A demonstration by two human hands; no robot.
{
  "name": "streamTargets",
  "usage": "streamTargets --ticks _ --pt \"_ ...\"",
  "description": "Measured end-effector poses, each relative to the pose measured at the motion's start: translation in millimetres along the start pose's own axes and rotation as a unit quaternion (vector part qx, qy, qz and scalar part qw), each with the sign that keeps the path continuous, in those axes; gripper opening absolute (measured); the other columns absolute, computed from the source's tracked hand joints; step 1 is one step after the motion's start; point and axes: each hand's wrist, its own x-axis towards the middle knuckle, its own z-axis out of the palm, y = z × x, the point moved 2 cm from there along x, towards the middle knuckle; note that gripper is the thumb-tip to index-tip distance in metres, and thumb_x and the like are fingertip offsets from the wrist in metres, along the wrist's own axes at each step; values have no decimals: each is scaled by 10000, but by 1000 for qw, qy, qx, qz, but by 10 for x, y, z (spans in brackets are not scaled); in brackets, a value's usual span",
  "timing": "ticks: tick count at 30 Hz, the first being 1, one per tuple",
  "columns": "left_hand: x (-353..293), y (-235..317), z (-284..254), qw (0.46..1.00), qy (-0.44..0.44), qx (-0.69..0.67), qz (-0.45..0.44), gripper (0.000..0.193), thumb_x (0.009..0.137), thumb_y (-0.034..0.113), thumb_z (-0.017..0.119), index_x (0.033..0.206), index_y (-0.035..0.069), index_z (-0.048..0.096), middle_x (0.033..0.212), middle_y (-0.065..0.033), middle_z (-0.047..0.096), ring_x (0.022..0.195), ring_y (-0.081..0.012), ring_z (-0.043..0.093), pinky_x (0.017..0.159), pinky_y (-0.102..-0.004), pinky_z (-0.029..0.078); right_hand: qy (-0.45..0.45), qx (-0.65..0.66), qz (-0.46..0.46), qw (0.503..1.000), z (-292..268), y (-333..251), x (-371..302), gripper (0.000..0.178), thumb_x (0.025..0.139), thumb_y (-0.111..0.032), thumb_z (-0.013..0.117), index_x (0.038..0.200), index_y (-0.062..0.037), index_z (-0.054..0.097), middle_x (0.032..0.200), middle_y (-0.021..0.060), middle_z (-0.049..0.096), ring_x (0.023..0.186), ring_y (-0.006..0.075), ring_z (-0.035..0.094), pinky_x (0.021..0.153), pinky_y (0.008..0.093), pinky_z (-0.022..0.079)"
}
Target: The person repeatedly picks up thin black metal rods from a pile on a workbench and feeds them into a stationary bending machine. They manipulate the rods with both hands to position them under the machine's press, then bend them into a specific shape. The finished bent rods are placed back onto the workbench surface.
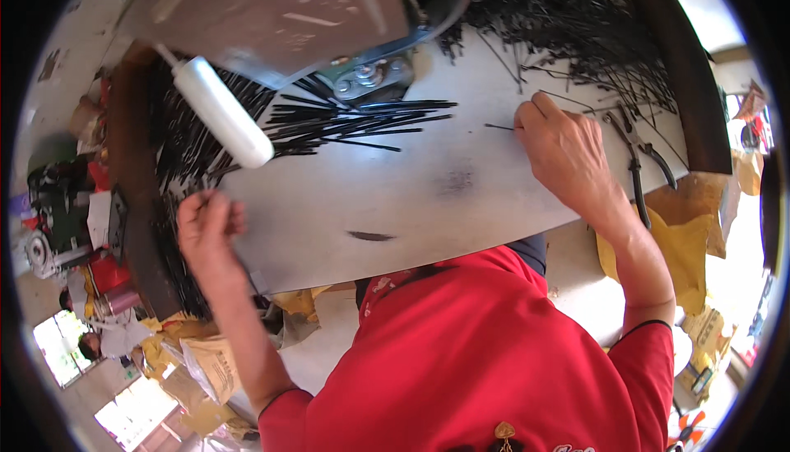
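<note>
My right hand point(564, 148) is closed over the right half of the metal tabletop point(329, 197), its fingers pinched together. The end of a thin black rod point(499, 126) sticks out to the left of those fingers. At the left edge, my left hand point(210, 234) has its fingers curled in, slightly blurred. It is beside a heap of black rods point(177, 135), and whatever its fingers may hold is hidden. Between the hands, a loose bundle of black rods point(354, 123) lies below a machine head with a metal fixture point(370, 78).
A white cylindrical handle point(222, 113) hangs from the machine's large cover point(271, 16). Pliers point(634, 152) lie right of my right hand. A tangled pile of thin black rods point(568, 16) fills the back right. Raised dark rims point(136, 205) border the table's sides.
</note>
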Motion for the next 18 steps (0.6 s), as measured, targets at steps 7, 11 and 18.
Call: streamTargets --ticks 7,11,18 --pt "-459 47 1214 980 -118 -159 7 203 881 65 620 1000 21 460 762 -91 616 638 -131 611 546 -227 474 -170 536 -2 827 27 -1133 87 278 939 -280 528 859 -13 535 652 115 629 576 269 647 504 351 507" --pt "-515 32 1324 974 -139 -177 33 203 889 78 613 1008 23 458 764 -86 613 639 -123 599 554 -227 467 -251 645 78 717 140 -1177 92 287 961 -247 460 825 -10 547 606 93 603 425 194 583 411 313 463" --pt "-545 11 1259 977 -127 -170 30 200 904 79 587 1019 33 430 755 -84 602 629 -119 580 564 -232 458 -238 672 133 689 140 -1108 80 274 957 -236 472 843 -11 579 568 70 589 404 144 551 391 288 443"
